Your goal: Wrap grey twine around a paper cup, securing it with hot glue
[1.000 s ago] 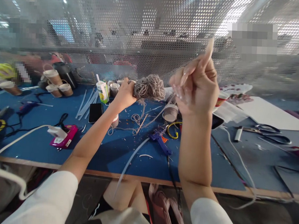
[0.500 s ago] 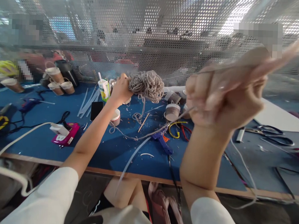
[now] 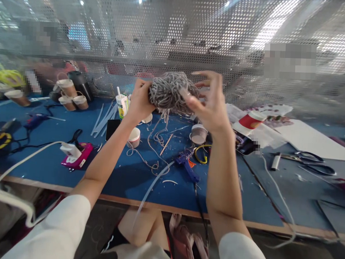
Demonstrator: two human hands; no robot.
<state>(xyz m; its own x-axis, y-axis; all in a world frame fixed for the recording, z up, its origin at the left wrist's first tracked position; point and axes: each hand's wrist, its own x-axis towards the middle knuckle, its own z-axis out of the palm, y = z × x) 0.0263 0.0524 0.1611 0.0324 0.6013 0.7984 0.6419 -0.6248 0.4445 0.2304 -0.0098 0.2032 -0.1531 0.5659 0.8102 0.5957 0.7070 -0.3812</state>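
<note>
A bundle of grey yarn point(image 3: 169, 92) hangs above the table, with my left hand point(image 3: 141, 102) wrapped round its left end. My right hand point(image 3: 211, 102) is at the bundle's right end with fingers and thumb spread around it; I cannot tell whether they touch it. Loose strands trail from the bundle onto the table. Below are a paper cup point(image 3: 134, 137), a thin wooden stick point(image 3: 166, 144) and a blue glue gun point(image 3: 187, 162) with a long clear glue stick in its back. A yarn-wrapped cup point(image 3: 198, 133) stands beneath my right hand.
To the left are a pink power strip point(image 3: 77, 155), a phone point(image 3: 113, 129), a drink carton point(image 3: 122, 106) and brown cups with handles point(image 3: 68, 88). Scissors point(image 3: 310, 158) and a red-banded cup point(image 3: 249, 122) are on the right. A perforated metal screen point(image 3: 175, 39) rises behind the table.
My right hand has come down and inward from the upper right to the yarn bundle. The strand it drew taut now lies slack on the table. My left hand still holds the bundle.
</note>
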